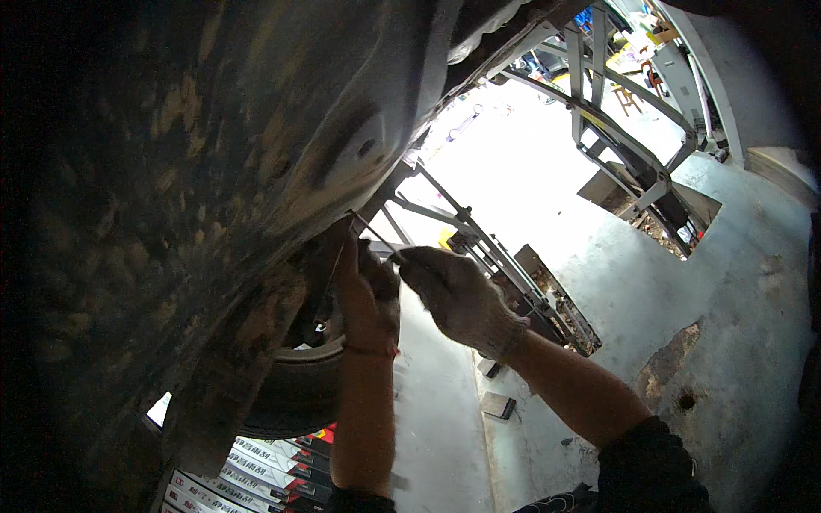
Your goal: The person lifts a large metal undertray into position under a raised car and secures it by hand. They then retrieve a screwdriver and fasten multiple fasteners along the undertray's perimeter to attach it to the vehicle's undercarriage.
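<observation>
My right hand [457, 291], in a light knitted glove, is closed around the near end of a thin metal rod [376, 232]. The rod slants up and left to the dark underside of a raised vehicle [282, 154]. What sort of tool it is, I cannot make out. Close beside its tip, my left hand [366, 286] reaches up against the lower edge of the bodywork. A thin band circles that wrist. Shadow hides most of the left fingers, so their grip does not show. Behind the left forearm is a tyre [295, 389].
Grey scissor-lift frames stand over floor pits, one beyond my hands [492, 256] and another at the upper right [637, 154]. Stacked white boxes [244, 474] lie at the lower left. A small block [496, 405] rests on the grey floor [564, 410].
</observation>
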`<state>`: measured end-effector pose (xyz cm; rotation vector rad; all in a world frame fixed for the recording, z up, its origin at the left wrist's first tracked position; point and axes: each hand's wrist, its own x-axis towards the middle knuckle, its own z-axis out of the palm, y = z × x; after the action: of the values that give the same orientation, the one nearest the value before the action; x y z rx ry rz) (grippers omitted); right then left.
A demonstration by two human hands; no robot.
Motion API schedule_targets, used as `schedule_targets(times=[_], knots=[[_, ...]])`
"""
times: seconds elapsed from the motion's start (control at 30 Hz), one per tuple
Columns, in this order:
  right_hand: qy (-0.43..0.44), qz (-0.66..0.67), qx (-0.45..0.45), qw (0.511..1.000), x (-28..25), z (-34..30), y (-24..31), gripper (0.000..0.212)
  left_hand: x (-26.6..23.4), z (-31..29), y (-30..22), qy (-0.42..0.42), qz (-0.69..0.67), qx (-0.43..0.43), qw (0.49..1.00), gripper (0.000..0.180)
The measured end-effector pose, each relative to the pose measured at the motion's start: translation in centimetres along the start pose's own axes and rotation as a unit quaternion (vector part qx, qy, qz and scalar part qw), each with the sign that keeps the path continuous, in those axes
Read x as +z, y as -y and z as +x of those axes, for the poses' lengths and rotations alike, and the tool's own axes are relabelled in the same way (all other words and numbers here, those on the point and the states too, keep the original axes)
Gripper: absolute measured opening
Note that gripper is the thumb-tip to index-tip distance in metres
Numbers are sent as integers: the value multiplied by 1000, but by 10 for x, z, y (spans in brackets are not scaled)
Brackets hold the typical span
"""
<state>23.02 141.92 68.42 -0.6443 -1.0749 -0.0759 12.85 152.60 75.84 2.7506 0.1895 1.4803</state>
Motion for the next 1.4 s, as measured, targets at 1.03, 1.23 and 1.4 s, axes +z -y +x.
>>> schedule_targets(times=[1.03, 1.23, 1.4], knots=[[-13, -124, 305, 944, -247, -312, 69, 32, 363, -242, -231, 513, -626, -405, 425, 24], [-204, -101, 587, 777, -328, -401, 231, 47, 436, -330, -223, 535, -607, -509, 292, 23], [-220, -202, 490, 819, -385, -416, 288, 55, 422, -344, -261, 612, -644, -458, -26, 22]])
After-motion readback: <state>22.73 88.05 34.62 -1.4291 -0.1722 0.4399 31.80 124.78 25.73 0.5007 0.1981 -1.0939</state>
